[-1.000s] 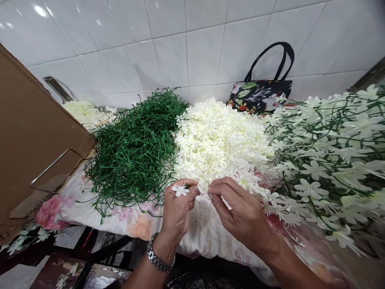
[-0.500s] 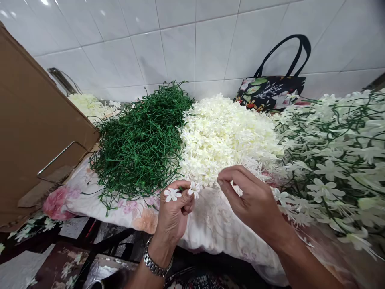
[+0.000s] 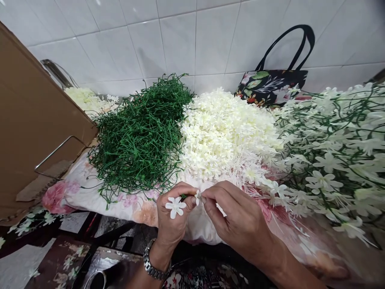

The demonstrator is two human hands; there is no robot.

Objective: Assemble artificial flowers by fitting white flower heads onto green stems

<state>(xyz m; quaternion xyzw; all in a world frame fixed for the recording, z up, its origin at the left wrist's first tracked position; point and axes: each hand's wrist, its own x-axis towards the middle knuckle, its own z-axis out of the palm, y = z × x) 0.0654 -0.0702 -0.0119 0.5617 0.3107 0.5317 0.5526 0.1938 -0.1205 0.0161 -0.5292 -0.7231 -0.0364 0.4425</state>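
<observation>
The left hand (image 3: 173, 218) pinches a stem (image 3: 183, 196) bearing a first blossom (image 3: 176, 206), and the right hand (image 3: 237, 220) presses a second blossom (image 3: 197, 197) to the stem's tip with narrowly closed fingertips. Sprays (image 3: 331, 152) lie finished at 2 o'clock. The heaps of bare stems (image 3: 144, 136) at 11 and loose blossoms (image 3: 225, 132) at 12 suggest much is left.

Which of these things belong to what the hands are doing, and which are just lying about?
In use, it seems:
left hand gripping a flowered stem; right hand pinching a loose flower against its tip; green stem pile; white flower pile; finished sprays.

Lying about:
handbag; cardboard box; floral cloth underneath.
</observation>
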